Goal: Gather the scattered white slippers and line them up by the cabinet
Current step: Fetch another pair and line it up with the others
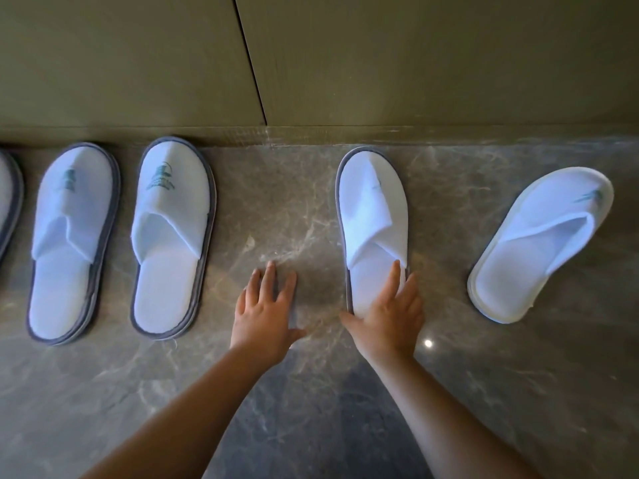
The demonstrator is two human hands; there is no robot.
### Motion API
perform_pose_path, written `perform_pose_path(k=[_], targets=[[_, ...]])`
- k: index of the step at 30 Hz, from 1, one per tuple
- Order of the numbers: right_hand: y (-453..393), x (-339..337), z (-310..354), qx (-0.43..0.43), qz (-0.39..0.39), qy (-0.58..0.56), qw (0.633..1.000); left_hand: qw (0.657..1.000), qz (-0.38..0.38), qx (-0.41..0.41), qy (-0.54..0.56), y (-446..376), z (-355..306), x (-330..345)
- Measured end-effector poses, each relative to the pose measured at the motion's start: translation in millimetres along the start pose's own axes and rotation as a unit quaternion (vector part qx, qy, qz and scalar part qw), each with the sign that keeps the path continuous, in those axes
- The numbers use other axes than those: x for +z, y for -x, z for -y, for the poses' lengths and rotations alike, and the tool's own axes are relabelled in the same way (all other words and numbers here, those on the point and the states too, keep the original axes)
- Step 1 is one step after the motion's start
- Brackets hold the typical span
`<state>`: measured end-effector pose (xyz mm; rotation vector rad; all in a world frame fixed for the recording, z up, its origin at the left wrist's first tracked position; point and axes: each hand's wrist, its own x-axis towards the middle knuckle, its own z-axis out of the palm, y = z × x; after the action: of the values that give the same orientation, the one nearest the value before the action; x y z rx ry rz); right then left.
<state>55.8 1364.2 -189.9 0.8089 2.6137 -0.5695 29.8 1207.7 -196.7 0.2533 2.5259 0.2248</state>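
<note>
On the marble floor (449, 392), along the foot of the olive cabinet (138, 63), white slippers are lying toes toward the cabinet. At the left edge a sliver of 1 grey-edged slipper (8, 198) is showing, cut off by the frame. Just beside it, 2 grey-trimmed slippers are sitting side by side and apart: the left logo slipper (71, 243) and the second logo slipper (171, 236), each carrying a green logo on its upper. Across a bare stretch of floor, the third grey-trimmed slipper (373, 226) is lying roughly straight, its toe close to the cabinet base. The right hand (389, 312) is resting on this slipper's heel, its fingers (394, 278) lying straight over the insole and the thumb spreading past the heel's left edge, pressing rather than gripping. The left hand (266, 309) is lying flat on the floor in the gap, fingers released and spread, holding nothing. Farther right, the all-white slipper (539, 247) is lying tilted, its toe angling up to the right, apart from the others.
</note>
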Motion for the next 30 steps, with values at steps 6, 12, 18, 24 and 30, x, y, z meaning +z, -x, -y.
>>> perform_pose_path(k=[6, 12, 18, 24, 30], targets=[[-12, -7, -10, 0.015, -0.042, -0.049, 0.998, 1.000, 0.005, 0.003, -0.003, 2, 0, -2], [-19, -8, -15, 0.013, -0.027, -0.054, 0.998, 1.000, 0.012, 0.003, -0.007, 2, -1, -3], [-25, -33, -25, -0.011, -0.075, -0.066, 0.995, 1.000, 0.004, -0.003, -0.002, 1, -12, -8], [-43, -69, -83, 0.138, -0.190, -0.124, 0.964, 0.991, -0.023, 0.127, 0.020, -7, -77, -9], [-71, -72, -103, 0.234, -0.132, -0.157, 0.950, 0.972, 0.023, 0.224, -0.068, -23, -129, 6]])
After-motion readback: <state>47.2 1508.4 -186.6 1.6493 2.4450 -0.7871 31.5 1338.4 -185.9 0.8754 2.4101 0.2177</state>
